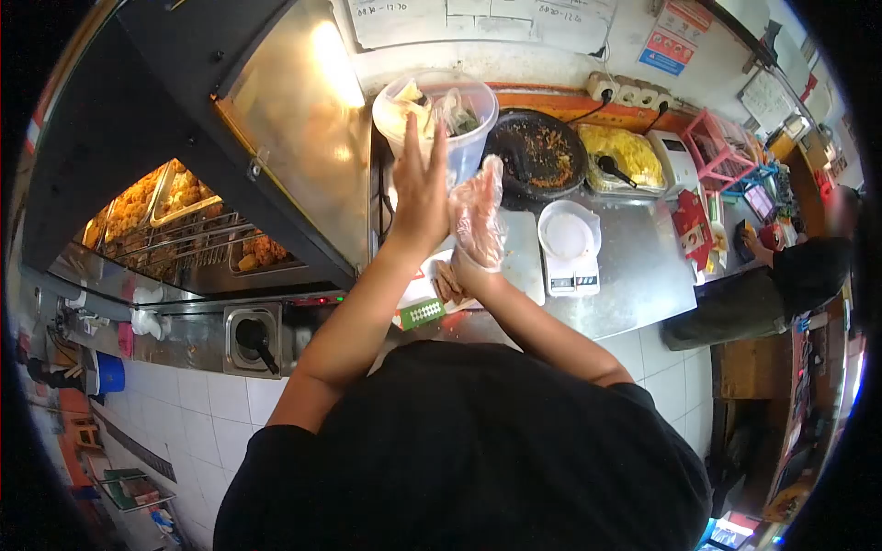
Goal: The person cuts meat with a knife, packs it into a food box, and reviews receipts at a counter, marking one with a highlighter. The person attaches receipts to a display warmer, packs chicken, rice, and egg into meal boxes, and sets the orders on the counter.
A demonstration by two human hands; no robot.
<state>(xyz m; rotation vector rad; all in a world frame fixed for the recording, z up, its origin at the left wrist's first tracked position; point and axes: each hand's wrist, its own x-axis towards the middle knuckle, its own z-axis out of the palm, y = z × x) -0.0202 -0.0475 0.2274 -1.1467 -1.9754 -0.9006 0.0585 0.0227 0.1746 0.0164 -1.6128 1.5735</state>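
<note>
My left hand (422, 195) is bare and raised, its fingers stretched upward in front of the plastic bucket (471, 150). Beside it, my right hand (478, 225) wears a thin see-through plastic glove, fingers pointing up and extended. The two hands are close together; whether they touch, I cannot tell. Neither visibly holds anything. Below them lies a white and green paper box (421, 313), with a brown item (447, 283) I cannot identify, partly hidden by my right wrist. A white cutting board (524, 253) is right of the gloved hand.
A kitchen scale (573, 281) bears a white bowl (568, 236). Behind are a black mortar (521, 174) with reddish bits and a yellow-filled tray (625, 154) with a black spoon. A warming cabinet (303, 101) with fried food stands left. Another person (813, 275) works at right.
</note>
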